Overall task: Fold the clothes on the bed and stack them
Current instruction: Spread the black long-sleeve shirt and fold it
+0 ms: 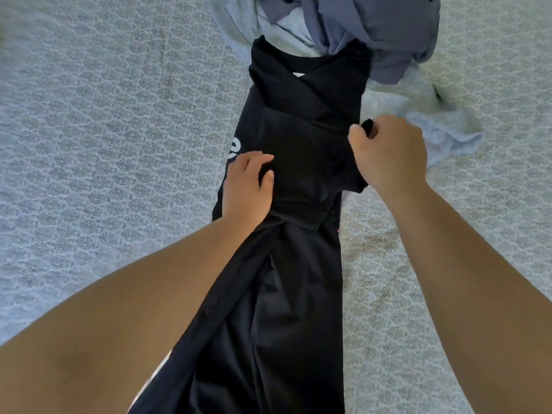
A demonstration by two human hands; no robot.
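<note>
A black T-shirt (298, 264) lies lengthwise down the middle of the bed, folded into a long narrow strip with both sleeves turned in over its chest. White print shows at its left edge. My left hand (248, 186) rests flat on the shirt's left side, fingers slightly spread, pressing the cloth. My right hand (388, 153) is closed on a bit of black cloth at the shirt's right edge, near the folded sleeve. The shirt's neck end points away from me and touches a pile of other clothes.
A crumpled purple-blue garment (382, 28) and a light blue garment (433, 115) lie heaped at the far end, just beyond and to the right of the shirt. The patterned grey-blue bedspread (104, 130) stretches to both sides.
</note>
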